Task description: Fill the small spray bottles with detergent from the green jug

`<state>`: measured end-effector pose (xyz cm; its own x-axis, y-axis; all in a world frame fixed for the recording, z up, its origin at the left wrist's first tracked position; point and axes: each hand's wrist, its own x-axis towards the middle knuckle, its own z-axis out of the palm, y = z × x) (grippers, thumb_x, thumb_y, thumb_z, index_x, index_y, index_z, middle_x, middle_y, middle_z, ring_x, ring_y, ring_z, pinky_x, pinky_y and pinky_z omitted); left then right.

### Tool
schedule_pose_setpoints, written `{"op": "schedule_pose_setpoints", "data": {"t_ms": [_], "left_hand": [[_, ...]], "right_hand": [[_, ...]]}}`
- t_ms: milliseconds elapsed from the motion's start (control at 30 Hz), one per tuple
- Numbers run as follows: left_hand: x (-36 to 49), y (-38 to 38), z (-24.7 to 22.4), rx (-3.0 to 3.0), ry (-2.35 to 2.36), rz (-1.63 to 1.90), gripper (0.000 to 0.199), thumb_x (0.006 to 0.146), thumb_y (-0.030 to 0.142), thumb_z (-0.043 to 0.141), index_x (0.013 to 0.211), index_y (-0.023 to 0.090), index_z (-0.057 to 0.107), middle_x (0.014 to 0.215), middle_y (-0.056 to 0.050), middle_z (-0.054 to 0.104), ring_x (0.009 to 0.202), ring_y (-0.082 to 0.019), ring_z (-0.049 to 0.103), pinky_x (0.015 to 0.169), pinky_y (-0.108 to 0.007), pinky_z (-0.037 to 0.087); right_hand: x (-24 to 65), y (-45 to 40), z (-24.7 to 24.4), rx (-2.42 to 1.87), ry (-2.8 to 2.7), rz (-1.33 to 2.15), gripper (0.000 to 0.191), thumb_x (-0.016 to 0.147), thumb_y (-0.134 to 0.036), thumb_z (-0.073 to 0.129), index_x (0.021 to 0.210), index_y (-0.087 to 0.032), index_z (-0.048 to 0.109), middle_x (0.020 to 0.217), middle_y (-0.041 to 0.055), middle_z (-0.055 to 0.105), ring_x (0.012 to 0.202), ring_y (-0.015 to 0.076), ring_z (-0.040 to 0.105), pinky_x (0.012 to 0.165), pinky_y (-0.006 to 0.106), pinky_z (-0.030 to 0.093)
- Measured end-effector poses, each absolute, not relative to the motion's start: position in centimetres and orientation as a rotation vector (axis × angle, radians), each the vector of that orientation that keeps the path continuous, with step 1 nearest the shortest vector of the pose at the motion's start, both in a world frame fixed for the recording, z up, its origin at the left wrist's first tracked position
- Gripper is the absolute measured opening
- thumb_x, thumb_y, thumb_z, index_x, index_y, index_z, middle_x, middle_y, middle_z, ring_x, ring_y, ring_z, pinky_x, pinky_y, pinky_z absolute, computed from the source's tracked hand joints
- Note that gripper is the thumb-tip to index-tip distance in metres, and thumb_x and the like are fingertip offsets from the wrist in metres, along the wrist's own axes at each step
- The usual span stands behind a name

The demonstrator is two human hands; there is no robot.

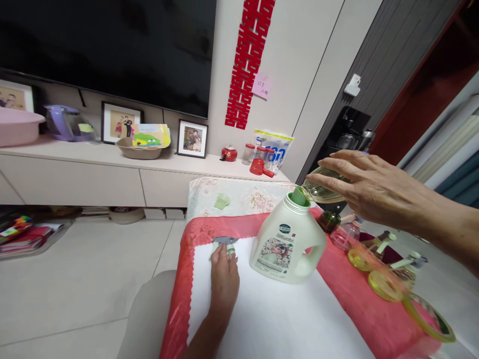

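Observation:
A white laundry detergent jug (pixel 277 249) with a side handle stands upright on the white cloth, its cap off and a green spout in its neck. My right hand (pixel 359 179) is closed around a clear bottle (pixel 325 185). That bottle is tipped nearly level, its mouth at the jug's green spout. To the left of the jug, my left hand (pixel 225 271) rests on the cloth. Its fingers are closed on a small grey and pale-green piece (pixel 225 240), whose kind I cannot make out. A light green cap (pixel 222 201) lies on the floral cover beyond.
Several pump bottles (pixel 361 259) and a roll of tape (pixel 430 319) stand along the right side of the red table cover (pixel 337 279). Behind, a low cabinet (pixel 75 174) bears photo frames, a basket, jars and a red scoop (pixel 257 166).

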<state>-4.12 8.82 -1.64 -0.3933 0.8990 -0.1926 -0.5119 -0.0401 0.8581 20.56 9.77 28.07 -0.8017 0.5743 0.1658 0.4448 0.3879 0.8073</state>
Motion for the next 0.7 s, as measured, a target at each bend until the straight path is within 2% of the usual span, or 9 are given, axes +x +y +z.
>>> {"op": "schedule_pose_setpoints", "data": {"t_ms": [200, 300, 400, 533, 633, 700], "left_hand": [[-4.2, 8.6, -0.6, 0.524, 1.17, 1.643, 0.029, 0.07, -0.002, 0.067, 0.089, 0.02, 0.07, 0.119, -0.009, 0.056, 0.11, -0.026, 0.057, 0.106, -0.031, 0.04], [-4.3, 8.6, -0.8, 0.53, 1.167, 1.645, 0.028, 0.072, 0.0, 0.068, 0.091, 0.019, 0.071, 0.121, -0.01, 0.055, 0.106, -0.025, 0.059, 0.105, -0.032, 0.04], [-4.3, 8.8, -1.7, 0.541, 1.163, 1.653, 0.03, 0.074, 0.005, 0.071, 0.098, 0.022, 0.071, 0.12, -0.008, 0.055, 0.098, -0.023, 0.064, 0.099, -0.032, 0.046], [-4.3, 9.3, -2.6, 0.532, 1.172, 1.614, 0.041, 0.073, 0.009, 0.076, 0.109, 0.025, 0.066, 0.115, -0.006, 0.063, 0.1, -0.021, 0.068, 0.092, -0.029, 0.05], [-4.1, 9.4, -2.1, 0.359, 1.025, 1.597, 0.047, 0.071, 0.003, 0.077, 0.111, 0.023, 0.063, 0.103, -0.004, 0.07, 0.098, -0.017, 0.069, 0.093, -0.027, 0.049], [-3.9, 9.2, -1.4, 0.242, 0.872, 1.618, 0.049, 0.069, -0.004, 0.076, 0.108, 0.021, 0.063, 0.105, -0.003, 0.069, 0.094, -0.014, 0.07, 0.096, -0.027, 0.048]], "right_hand": [[20.8, 9.4, 27.4, 0.943, 2.51, 1.419, 0.05, 0.095, -0.02, 0.033, 0.144, -0.027, 0.042, 0.14, 0.0088, 0.04, 0.127, 0.031, 0.039, 0.088, 0.044, 0.045], [20.9, 9.1, 26.8, 1.043, 2.498, 1.423, 0.047, 0.098, -0.024, 0.035, 0.144, -0.027, 0.041, 0.138, 0.0106, 0.042, 0.123, 0.0305, 0.042, 0.087, 0.043, 0.045], [21.2, 8.6, 26.4, 1.166, 2.526, 1.377, 0.05, 0.095, -0.027, 0.04, 0.146, -0.025, 0.04, 0.137, 0.0112, 0.042, 0.121, 0.0309, 0.043, 0.089, 0.045, 0.045], [22.3, 7.2, 26.2, 1.309, 2.657, 1.27, 0.058, 0.094, -0.036, 0.044, 0.149, -0.02, 0.035, 0.138, 0.0123, 0.042, 0.121, 0.031, 0.043, 0.098, 0.049, 0.044], [22.7, 4.8, 25.4, 1.54, 2.716, 1.247, 0.063, 0.096, -0.047, 0.043, 0.153, -0.023, 0.031, 0.139, 0.0117, 0.042, 0.121, 0.0316, 0.046, 0.101, 0.05, 0.044], [22.4, 2.8, 23.8, 1.744, 2.681, 1.262, 0.07, 0.095, -0.057, 0.044, 0.156, -0.028, 0.027, 0.137, 0.0107, 0.045, 0.12, 0.0329, 0.049, 0.097, 0.049, 0.049]]}}
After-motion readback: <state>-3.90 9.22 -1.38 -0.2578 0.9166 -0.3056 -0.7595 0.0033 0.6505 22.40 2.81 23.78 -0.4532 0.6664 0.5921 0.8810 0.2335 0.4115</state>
